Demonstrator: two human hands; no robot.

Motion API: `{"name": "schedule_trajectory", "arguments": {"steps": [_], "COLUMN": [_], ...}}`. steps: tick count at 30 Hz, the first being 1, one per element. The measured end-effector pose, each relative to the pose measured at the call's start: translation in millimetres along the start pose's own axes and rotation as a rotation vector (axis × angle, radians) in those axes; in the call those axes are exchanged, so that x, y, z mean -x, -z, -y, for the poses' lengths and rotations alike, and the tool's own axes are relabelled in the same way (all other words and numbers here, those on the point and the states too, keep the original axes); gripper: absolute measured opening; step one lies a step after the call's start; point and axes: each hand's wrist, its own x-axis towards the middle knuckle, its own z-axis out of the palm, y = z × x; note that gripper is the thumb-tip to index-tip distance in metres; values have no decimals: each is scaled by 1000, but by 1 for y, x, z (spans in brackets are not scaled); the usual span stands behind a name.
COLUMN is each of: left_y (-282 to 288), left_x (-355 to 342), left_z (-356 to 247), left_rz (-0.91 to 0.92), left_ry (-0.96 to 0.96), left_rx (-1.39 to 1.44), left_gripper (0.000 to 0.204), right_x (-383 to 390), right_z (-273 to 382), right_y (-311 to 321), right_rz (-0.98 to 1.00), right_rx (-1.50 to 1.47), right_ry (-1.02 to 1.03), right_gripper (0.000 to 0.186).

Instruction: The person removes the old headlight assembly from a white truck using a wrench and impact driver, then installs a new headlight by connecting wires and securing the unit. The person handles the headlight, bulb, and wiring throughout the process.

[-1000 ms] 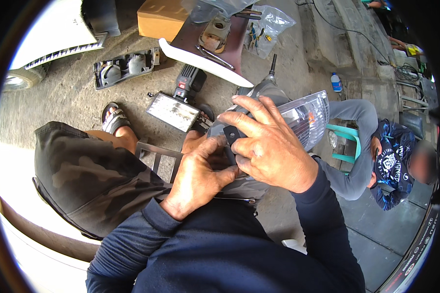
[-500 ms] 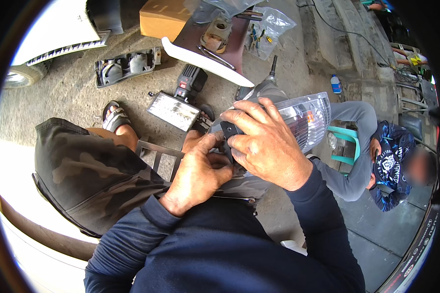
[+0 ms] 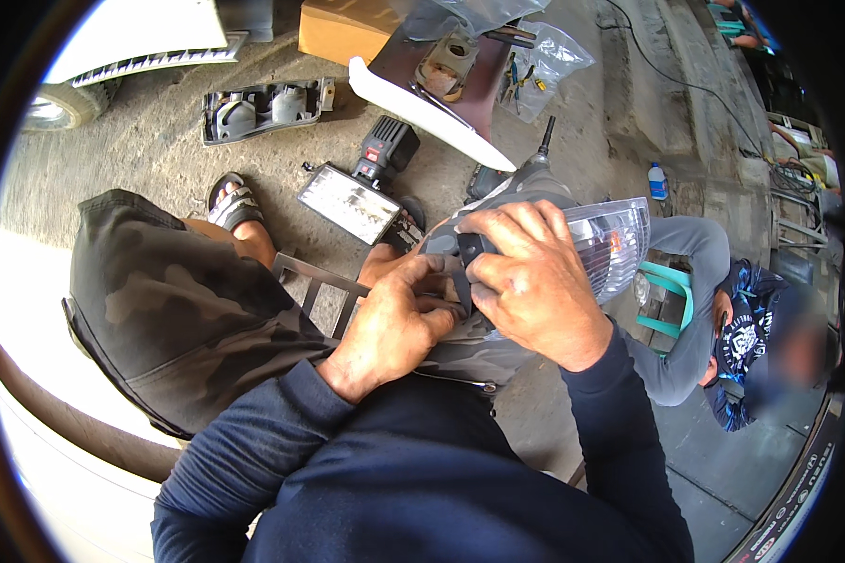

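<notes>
Pressure from your right hand's [image 3: 543,296] fingers, pinching the black bracket [image 3: 470,247], could crack it or tip the clear-lensed vehicle lamp [image 3: 613,242] just right of them, should your left hand's [image 3: 390,319] curled fingers, grip hidden, slip.

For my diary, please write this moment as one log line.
left hand: at black tab; right hand: at tab and clear lamp; floor: lamp housing
</notes>
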Motion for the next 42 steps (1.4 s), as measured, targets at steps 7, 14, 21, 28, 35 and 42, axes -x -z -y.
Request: {"name": "schedule_trajectory", "arguments": {"steps": [7,14,21,28,35,42], "left_y": [-5,-2,-3,-3,-4,-4], "left_x": [-3,-3,-9,-1,-8,-12], "left_z": [-2,0,7,-6,5,6], "left_rz": [65,100,144,96,128,171], "left_ry": [-79,-94,-118,-77,-141,-105], "left_rx": [112,86,163,155,134,348], "left_gripper": [54,54,50,39,43,61], "right_x": [-8,-14,-22,-23,-18,-13], "right_z": [-4,-8,-8,-12,-10,-6], "right_y": [10,15,26,29,24,21], "right_rz": [71,136,255,255,269,201], "right_rx": [-5,-41,-73,-62,-56,-33], "right_ry": [-84,-113,-180,-113,-131,-183], "right_gripper": [28,39,42,43,45,51]}}
